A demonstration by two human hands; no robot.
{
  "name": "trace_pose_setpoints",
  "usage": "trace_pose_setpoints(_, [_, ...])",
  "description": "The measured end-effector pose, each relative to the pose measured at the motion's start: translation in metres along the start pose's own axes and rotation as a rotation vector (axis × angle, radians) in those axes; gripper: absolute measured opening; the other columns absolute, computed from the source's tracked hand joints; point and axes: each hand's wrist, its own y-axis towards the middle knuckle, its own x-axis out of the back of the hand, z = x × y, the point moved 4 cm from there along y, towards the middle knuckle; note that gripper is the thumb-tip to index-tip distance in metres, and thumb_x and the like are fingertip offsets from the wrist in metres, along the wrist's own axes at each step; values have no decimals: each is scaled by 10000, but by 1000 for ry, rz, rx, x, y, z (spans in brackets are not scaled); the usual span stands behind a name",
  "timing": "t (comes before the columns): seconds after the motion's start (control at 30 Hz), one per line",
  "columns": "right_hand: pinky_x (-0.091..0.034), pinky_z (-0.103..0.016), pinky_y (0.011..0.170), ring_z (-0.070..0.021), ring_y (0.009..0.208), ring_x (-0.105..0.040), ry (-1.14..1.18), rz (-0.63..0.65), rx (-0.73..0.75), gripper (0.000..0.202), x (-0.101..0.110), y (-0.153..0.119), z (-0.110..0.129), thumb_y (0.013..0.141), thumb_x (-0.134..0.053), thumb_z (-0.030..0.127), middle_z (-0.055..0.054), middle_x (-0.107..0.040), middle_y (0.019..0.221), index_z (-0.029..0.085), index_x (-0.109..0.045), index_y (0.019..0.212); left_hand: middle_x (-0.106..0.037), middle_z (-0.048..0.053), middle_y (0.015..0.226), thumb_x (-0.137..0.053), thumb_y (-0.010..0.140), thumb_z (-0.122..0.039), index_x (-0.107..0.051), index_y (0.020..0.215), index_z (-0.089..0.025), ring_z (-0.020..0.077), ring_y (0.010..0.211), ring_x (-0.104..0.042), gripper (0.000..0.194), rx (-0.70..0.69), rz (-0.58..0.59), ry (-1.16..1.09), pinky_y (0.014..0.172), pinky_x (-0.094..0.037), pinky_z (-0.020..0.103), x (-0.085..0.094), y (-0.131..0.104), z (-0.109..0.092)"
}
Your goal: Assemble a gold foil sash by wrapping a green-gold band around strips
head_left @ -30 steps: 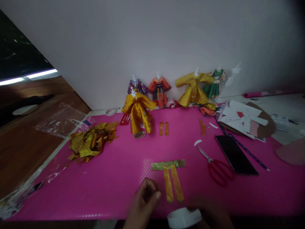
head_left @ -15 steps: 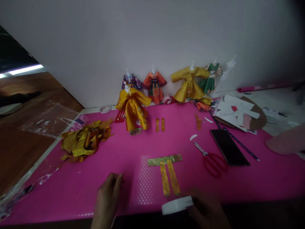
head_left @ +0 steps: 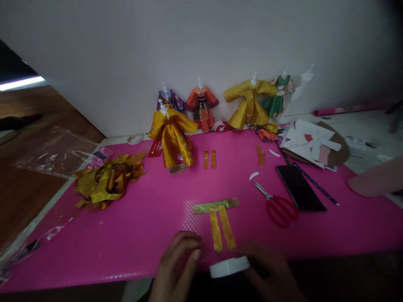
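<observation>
White roll (head_left: 229, 266) is up close to me, at the near edge of the pink table top (head_left: 141, 235). My right hand (head_left: 270, 268) holds it by its right side. The hand is dark and blurry, so I cannot tell where each finger goes.

My left hand (head_left: 178, 268) is to the left of the roll, apart from it. Its fingers are bent, and the thumb is near the pointer finger. I cannot tell if something thin is pinched there.

Just past my hands, two gold strips (head_left: 220, 228) lie side by side, with a small gap between them. Their far ends touch a green strip (head_left: 204, 207) that lies across the top, like a roof.

Over on the right, I see red scissors (head_left: 280, 209) with the tips pointing away from me. A black phone (head_left: 300, 188) lies just beside them, and a dark pencil (head_left: 317, 185) is next to the phone. White paper shapes (head_left: 310, 140) are heaped behind.

A messy pile of gold cloth (head_left: 108, 180) is on the left. A shiny gold dress (head_left: 174, 138) stands near the back, and more little dresses (head_left: 248, 105) stand by the wall (head_left: 201, 37).
</observation>
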Motion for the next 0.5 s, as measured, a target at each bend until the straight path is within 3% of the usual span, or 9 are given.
trace_pose_setpoints(0.13, [-579, -208, 678, -159, 721, -722, 66, 40, -37, 221, -2, -1, -2, 815, -616, 132, -13, -759, 827, 246, -672, 996, -631, 41, 884, -486, 930, -234, -644, 917, -228, 178, 848, -604, 159, 40, 245, -218, 743, -472, 287, -26, 0, -22])
trace_pose_setpoints(0.33, [-584, -216, 647, -153, 698, -716, 104, 38, -41, 261, -4, -2, 0, 802, -620, 120, -2, -748, 807, 259, -665, 1019, -511, -15, 717, -559, 837, -218, -565, 738, -223, 146, 690, -492, 99, 262, 306, -384, 646, -381, 263, -45, -11, -15])
trace_pose_setpoints(0.5, [-577, -295, 832, -209, 1023, -681, -107, 104, -32, 443, 12, -7, -16, 799, -585, 135, -73, -696, 1156, 264, -615, 1222, -476, -21, 698, -568, 828, -249, -539, 718, -223, 148, 680, -446, 117, 333, 332, -463, 645, -347, 272, -51, -22, -3])
